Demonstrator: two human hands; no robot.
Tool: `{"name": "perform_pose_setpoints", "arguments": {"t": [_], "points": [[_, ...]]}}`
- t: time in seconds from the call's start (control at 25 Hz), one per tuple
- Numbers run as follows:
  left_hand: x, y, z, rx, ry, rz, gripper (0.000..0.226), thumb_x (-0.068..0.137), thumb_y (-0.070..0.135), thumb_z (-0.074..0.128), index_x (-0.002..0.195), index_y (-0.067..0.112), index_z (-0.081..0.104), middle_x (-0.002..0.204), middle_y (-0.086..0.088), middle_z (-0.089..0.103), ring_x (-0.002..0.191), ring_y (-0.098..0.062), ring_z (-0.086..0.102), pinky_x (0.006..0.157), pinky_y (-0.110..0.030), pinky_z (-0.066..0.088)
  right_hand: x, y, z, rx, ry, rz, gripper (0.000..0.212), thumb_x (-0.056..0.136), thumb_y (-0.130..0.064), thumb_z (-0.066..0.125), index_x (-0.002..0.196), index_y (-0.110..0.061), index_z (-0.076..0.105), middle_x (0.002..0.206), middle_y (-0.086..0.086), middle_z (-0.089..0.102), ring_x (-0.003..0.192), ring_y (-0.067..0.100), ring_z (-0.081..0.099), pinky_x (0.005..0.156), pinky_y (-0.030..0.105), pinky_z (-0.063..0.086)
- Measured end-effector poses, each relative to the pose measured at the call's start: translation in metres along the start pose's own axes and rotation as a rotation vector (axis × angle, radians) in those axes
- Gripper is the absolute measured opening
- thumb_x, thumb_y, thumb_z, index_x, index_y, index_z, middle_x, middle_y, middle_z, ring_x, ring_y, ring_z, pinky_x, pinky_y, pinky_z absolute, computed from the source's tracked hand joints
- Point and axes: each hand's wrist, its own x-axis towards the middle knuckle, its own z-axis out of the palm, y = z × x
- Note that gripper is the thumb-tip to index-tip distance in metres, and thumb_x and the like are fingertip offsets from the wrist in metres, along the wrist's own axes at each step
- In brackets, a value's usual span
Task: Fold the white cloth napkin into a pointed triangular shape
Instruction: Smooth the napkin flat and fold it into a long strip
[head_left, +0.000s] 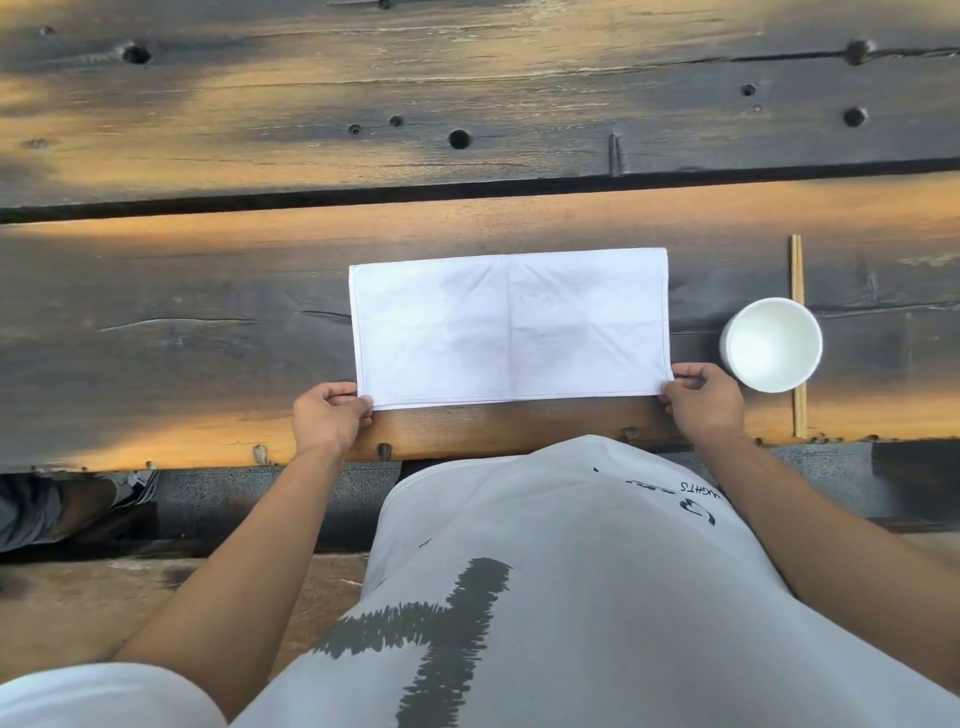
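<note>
The only readable lettering stood on the person's white shirt (571, 545), seen upside down from the head camera: dark capitals ending in "GHTS", the letters before them hidden by a fold, beside a small round emblem. A large dark brush-stroke cross was printed lower down.

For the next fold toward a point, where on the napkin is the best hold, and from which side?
Probably the two near corners, approached from the person's side of the table. The napkin lies flat as a wide rectangle with a centre crease, so its edges are free only at the corners. The left hand and right hand already pinch those corners, clear of the white cup.
</note>
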Motion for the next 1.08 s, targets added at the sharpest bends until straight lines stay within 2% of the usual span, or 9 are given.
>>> {"name": "perform_pose_setpoints", "arguments": {"t": [0.12, 0.28, 0.36, 0.52, 0.68, 0.8, 0.92, 1.08], "points": [[0.002, -0.001, 0.001, 0.024, 0.002, 0.003, 0.025, 0.088, -0.007, 0.074, 0.11, 0.002, 0.067, 0.084, -0.008, 0.071, 0.069, -0.019, 0.067, 0.078, -0.031, 0.062, -0.001, 0.0, 0.0, -0.017, 0.009, -0.007, 0.021, 0.084, -0.011, 0.071, 0.098, -0.026, 0.066, 0.089, -0.001, 0.074, 0.086, 0.021, 0.073, 0.09, 0.047, 0.059], [0.008, -0.002, 0.0, 0.07, 0.02, 0.005, 0.022, 0.086, -0.007, 0.075, 0.105, 0.003, 0.07, 0.086, -0.009, 0.072, 0.068, -0.019, 0.067, 0.085, -0.04, 0.062, -0.005, -0.004, 0.001, -0.058, 0.017, -0.018, 0.021, 0.083, -0.013, 0.071, 0.099, -0.025, 0.066, 0.092, 0.001, 0.073, 0.088, 0.025, 0.072, 0.089, 0.044, 0.058], [0.009, -0.001, -0.001, 0.082, 0.018, 0.008, 0.021, 0.086, -0.008, 0.075, 0.098, 0.008, 0.069, 0.086, -0.009, 0.073, 0.069, -0.019, 0.067, 0.086, -0.04, 0.061, -0.007, -0.006, 0.002, -0.077, 0.028, -0.032, 0.021, 0.083, -0.013, 0.071, 0.101, -0.023, 0.066, 0.093, 0.001, 0.072, 0.088, 0.023, 0.07, 0.083, 0.039, 0.057], [0.009, -0.002, -0.002, 0.121, 0.044, 0.026, 0.025, 0.085, -0.009, 0.074, 0.087, 0.015, 0.066, 0.089, -0.011, 0.074, 0.069, -0.018, 0.066, 0.085, -0.041, 0.062, -0.011, -0.011, 0.002, -0.139, 0.041, -0.05, 0.021, 0.086, -0.013, 0.071, 0.106, -0.017, 0.066, 0.092, 0.001, 0.068, 0.081, 0.015, 0.06, 0.063, 0.022, 0.041], [0.011, -0.002, -0.001, 0.142, 0.043, -0.002, 0.026, 0.083, -0.01, 0.072, 0.089, 0.015, 0.067, 0.087, -0.008, 0.074, 0.074, -0.022, 0.069, 0.086, -0.044, 0.063, -0.012, -0.012, 0.004, -0.179, 0.043, -0.055, 0.022, 0.085, -0.013, 0.073, 0.105, -0.016, 0.065, 0.091, 0.001, 0.068, 0.081, 0.015, 0.059, 0.073, 0.027, 0.041], [0.013, -0.001, -0.001, 0.176, 0.045, -0.016, 0.026, 0.079, -0.008, 0.072, 0.091, 0.015, 0.069, 0.087, -0.008, 0.075, 0.085, -0.028, 0.075, 0.086, -0.046, 0.063, -0.012, -0.012, 0.004, -0.197, 0.041, -0.06, 0.022, 0.085, -0.012, 0.073, 0.106, -0.016, 0.065, 0.091, 0.002, 0.067, 0.082, 0.016, 0.059, 0.073, 0.027, 0.04], [0.013, 0.002, 0.001, 0.243, 0.066, -0.019, 0.024, 0.076, -0.002, 0.069, 0.09, 0.017, 0.069, 0.09, -0.007, 0.075, 0.088, -0.03, 0.073, 0.083, -0.044, 0.063, -0.014, -0.014, 0.004, -0.199, 0.036, -0.058, 0.023, 0.085, -0.012, 0.073, 0.106, -0.016, 0.064, 0.088, 0.001, 0.065, 0.087, 0.02, 0.062, 0.073, 0.027, 0.039], [0.01, 0.007, 0.005, 0.331, 0.095, 0.02, 0.028, 0.078, 0.006, 0.069, 0.104, 0.016, 0.064, 0.105, -0.003, 0.068, 0.101, -0.027, 0.064, 0.088, -0.04, 0.055, -0.015, -0.017, 0.009, -0.239, 0.073, -0.087, 0.041, 0.082, -0.011, 0.073, 0.12, -0.01, 0.058, 0.097, 0.008, 0.064, 0.096, 0.026, 0.061, 0.082, 0.034, 0.046]]}}
